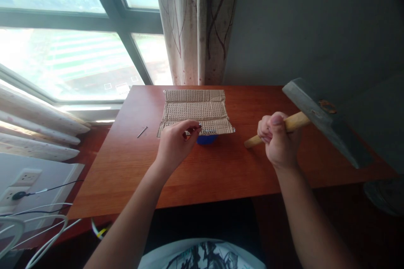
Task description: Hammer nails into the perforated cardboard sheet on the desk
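My right hand (280, 138) is wrapped around the wooden handle of a hammer (318, 111), raised above the right side of the table. The hammer's big grey head points up and to the right. Over the near edge of a perforated cardboard sheet (194, 109), my left hand (176, 141) is closed in a pinch. A small shiny tip, like the head of a nail (200, 125), shows at its fingertips; the rest is hidden. Beneath the cardboard's near edge, part of a blue object (206, 139) shows. A loose nail (142, 132) lies left of the cardboard.
The reddish-brown wooden table (221, 168) runs to the wall and window. Patterned curtains (195, 25) hang behind it. At lower left are a wall socket (27, 177) with a black plug and several white cables (47, 239) beside the table.
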Motion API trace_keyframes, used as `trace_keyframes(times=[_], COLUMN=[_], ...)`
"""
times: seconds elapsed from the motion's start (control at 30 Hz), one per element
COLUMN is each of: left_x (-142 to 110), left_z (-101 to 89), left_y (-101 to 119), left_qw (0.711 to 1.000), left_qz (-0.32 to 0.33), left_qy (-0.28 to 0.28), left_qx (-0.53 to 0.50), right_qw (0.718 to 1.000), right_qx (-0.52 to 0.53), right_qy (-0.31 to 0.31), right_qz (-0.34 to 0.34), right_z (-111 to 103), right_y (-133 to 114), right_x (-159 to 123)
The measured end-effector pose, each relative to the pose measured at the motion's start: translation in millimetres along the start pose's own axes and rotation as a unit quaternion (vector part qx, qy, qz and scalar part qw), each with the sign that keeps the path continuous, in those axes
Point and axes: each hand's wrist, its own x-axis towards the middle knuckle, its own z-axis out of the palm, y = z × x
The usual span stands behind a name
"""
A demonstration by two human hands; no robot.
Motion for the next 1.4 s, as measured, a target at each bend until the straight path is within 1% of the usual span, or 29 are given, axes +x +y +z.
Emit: trace_keyframes(times=[0.4, 0.67, 0.87, 1.0, 1.07, 1.13, 1.2, 1.27, 1.4], left_x=[-0.9, -1.4, -1.7, -1.9, -2.0, -2.1, -2.3, -2.6, -3.2], left_z=[0.6, 1.7, 3.6, 4.6, 5.3, 6.0, 6.4, 6.4, 6.2], left_y=[-1.9, -0.8, -1.0, -3.1, -4.1, -4.7, -4.7, -4.2, -3.4], left_qw=[1.0, 0.998, 0.998, 0.998, 0.998, 0.998, 0.998, 0.998, 0.998], left_qz=[0.005, 0.026, 0.03, 0.027, 0.029, 0.029, 0.026, 0.024, 0.022], left_qy=[0.0, -0.003, -0.007, -0.007, -0.011, -0.01, -0.007, -0.004, -0.004], left_qx=[0.01, 0.058, 0.061, 0.058, 0.056, 0.055, 0.054, 0.055, 0.054], right_qw=[1.0, 1.0, 1.0, 0.998, 0.995, 0.989, 0.976, 0.956, 0.915], right_qx=[-0.015, -0.018, -0.023, -0.032, -0.035, -0.061, -0.123, -0.194, -0.275], right_qy=[0.001, -0.001, -0.007, -0.04, -0.062, -0.088, -0.119, -0.152, -0.242], right_qz=[-0.001, 0.0, 0.009, 0.038, 0.063, 0.1, 0.137, 0.157, 0.17], right_z=[1.5, 0.7, 1.1, 4.6, 6.9, 8.2, 8.2, 7.5, 8.8], right_y=[0.0, -0.8, 0.0, -5.5, -12.9, -23.0, -33.7, -42.5, -49.3], right_x=[0.0, -1.5, -0.1, 3.4, 4.4, 5.3, 7.0, 9.6, 15.2])
